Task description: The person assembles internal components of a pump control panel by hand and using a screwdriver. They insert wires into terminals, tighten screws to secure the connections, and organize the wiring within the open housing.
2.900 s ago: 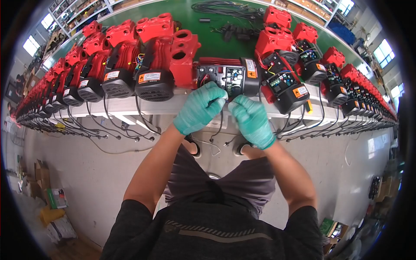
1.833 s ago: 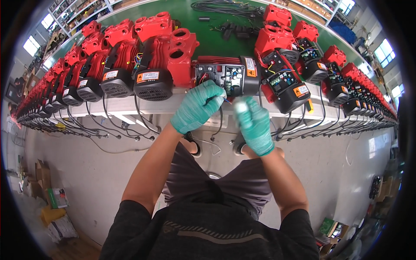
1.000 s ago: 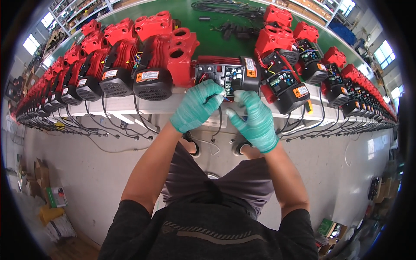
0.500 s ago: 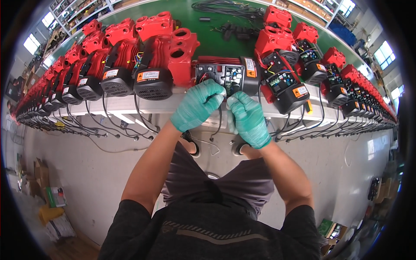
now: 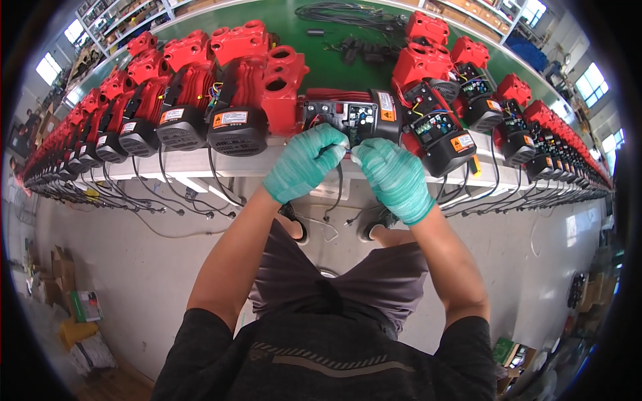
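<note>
Red-black motor unit [image 5: 344, 107], circuit board [image 5: 362, 117] exposed. Left hand [image 5: 306, 162] grip: pinching blue wire [image 5: 347, 155]; right hand [image 5: 396, 179] grip: cannot tell. Hands mask front edge. Similar units [image 5: 238, 130] alongside.

Green tabletop [image 5: 364, 75] with pale front edge, bowed by the fisheye; stocked shelves [image 5: 122, 25] behind it, upper left and upper right. Bright windows [image 5: 592, 83] both sides, daylight leaving a glossy patch on the smooth grey floor [image 5: 154, 267] at right. Cartons [image 5: 63, 266] and a green-and-white box [image 5: 87, 306] lower left, more boxes [image 5: 511, 354] lower right, rim too blurred to read.
</note>
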A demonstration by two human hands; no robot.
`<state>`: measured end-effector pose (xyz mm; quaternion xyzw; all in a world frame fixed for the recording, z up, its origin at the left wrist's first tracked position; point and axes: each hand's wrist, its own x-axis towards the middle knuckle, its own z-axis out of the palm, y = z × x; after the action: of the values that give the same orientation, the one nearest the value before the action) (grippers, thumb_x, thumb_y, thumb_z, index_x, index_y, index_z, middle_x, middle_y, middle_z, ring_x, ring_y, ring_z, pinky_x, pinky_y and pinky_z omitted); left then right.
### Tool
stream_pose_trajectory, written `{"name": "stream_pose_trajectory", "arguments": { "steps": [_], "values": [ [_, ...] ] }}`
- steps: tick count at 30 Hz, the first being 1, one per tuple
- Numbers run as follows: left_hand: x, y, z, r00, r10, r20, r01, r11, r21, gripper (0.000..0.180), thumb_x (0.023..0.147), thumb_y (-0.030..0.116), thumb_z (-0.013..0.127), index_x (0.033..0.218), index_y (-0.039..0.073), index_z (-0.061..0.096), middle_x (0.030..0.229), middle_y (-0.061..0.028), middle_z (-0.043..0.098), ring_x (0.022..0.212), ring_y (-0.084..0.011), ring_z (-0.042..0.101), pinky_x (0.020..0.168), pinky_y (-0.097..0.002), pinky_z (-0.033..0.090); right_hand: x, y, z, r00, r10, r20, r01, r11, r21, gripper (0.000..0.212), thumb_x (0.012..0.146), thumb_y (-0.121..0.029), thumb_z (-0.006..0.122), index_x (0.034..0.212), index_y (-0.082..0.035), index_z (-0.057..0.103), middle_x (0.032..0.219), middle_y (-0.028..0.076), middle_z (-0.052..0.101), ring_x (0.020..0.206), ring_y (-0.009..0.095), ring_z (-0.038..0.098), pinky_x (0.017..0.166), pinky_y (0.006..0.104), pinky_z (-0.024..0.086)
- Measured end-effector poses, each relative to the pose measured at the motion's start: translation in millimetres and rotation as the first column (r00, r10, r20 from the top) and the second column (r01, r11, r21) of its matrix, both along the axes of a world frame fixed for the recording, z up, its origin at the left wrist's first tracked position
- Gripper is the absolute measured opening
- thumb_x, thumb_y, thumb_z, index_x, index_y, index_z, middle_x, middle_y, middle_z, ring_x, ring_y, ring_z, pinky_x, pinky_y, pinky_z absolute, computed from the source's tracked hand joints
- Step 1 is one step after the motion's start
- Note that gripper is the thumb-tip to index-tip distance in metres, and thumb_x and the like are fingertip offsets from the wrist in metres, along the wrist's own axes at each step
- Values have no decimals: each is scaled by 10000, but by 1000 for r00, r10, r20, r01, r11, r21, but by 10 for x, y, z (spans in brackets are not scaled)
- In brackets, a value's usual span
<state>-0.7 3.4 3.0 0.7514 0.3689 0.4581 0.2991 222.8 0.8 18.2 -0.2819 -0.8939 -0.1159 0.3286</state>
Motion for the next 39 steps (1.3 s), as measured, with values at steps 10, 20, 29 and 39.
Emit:
{"name": "stream_pose_trajectory", "arguments": {
  "steps": [10, 20, 29, 39],
  "values": [
    [-21, 41, 165, 974, -15, 226, 112, 900, -421, 197, 1003, 101, 636, 1154, -20, 677, 893, -51, 685, 760, -104, 661, 712, -279, 556, -298, -375, -48, 818, -234, -525, -7, 910, -415, 125, 989, -163, 668, 1027, -45, 658, 704, 106, 645, 561, 221, 608, 566, 346, 513],
    [60, 34, 39, 985, 54, 162, -15, 972, -236, 257, 983, 66, 629, 1232, 17, 671, 968, -100, 712, 789, -157, 676, 735, -323, 561, -344, -334, -56, 965, -187, -181, 152, 969, -195, 166, 883, -53, 737, 1039, -61, 683, 926, 112, 673, 718, 304, 679, 648, 386, 549],
    [-50, 70, -127, 985, -167, 47, 168, 986, -16, 261, 916, -27, 587, 1148, 36, 690, 1041, -122, 654, 866, -217, 665, 755, -339, 556, -443, -437, -108, 633, -494, -596, -305, 548, -779, 123, 1022, -158, 637, 1007, -36, 637, 711, 30, 632, 560, 101, 593, 514, 270, 493],
    [27, 33, -17, 982, -17, -187, 58, 975, 215, 151, 937, 27, 654, 1087, 22, 671, 974, -86, 622, 833, -229, 666, 741, -360, 542, -359, -403, -74, 339, -723, -601, -666, 267, -697, 134, 1011, -128, 613, 1069, -9, 633, 822, 53, 658, 561, 125, 608, 470, 258, 484]
  ]
}}
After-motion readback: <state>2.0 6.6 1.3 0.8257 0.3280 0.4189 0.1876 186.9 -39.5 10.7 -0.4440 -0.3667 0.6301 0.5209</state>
